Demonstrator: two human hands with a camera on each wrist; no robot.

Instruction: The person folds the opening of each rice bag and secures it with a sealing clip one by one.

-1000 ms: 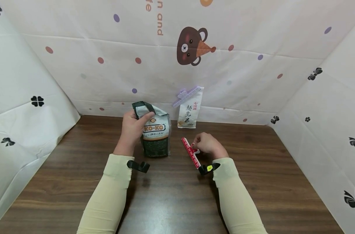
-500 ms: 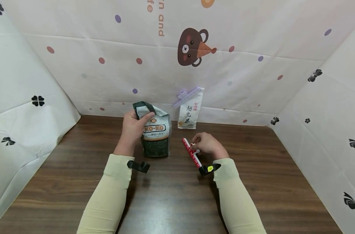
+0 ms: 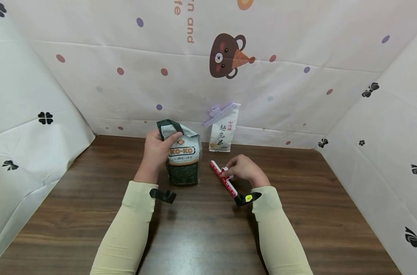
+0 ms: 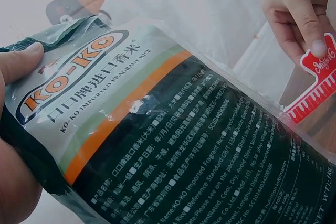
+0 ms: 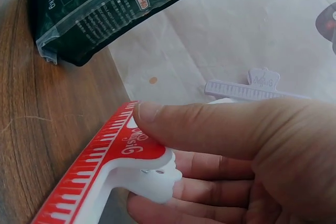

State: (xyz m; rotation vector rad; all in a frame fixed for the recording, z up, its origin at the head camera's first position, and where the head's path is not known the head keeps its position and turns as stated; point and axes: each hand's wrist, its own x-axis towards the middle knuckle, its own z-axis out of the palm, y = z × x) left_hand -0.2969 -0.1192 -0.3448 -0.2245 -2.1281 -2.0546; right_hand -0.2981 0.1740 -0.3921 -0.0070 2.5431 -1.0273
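A green and silver KO-KO rice bag [image 3: 183, 164] stands on the table, its folded top gripped by my left hand [image 3: 155, 151] with the thumb across the front. My right hand [image 3: 244, 169] pinches the handle of a red and white bag clip [image 3: 223, 178], thumb on the red side marked "Music" and fingers curled behind, as the right wrist view shows. The clip [image 5: 89, 166] is apart from the bag, to its right. In the left wrist view, the bag's printed front [image 4: 173, 129] fills most of the picture.
Behind, against the patterned backdrop, a white rice bag [image 3: 223, 131] stands upright with a purple clip [image 3: 220, 114] slanted across its top. Cloth walls [image 3: 383, 152] border the brown wooden table [image 3: 194, 236] at the back and both sides.
The red clip has turned slightly in my right hand, its far end shifting left, and my thumb now lies on its handle. My left hand and the KO-KO bag stay almost still.
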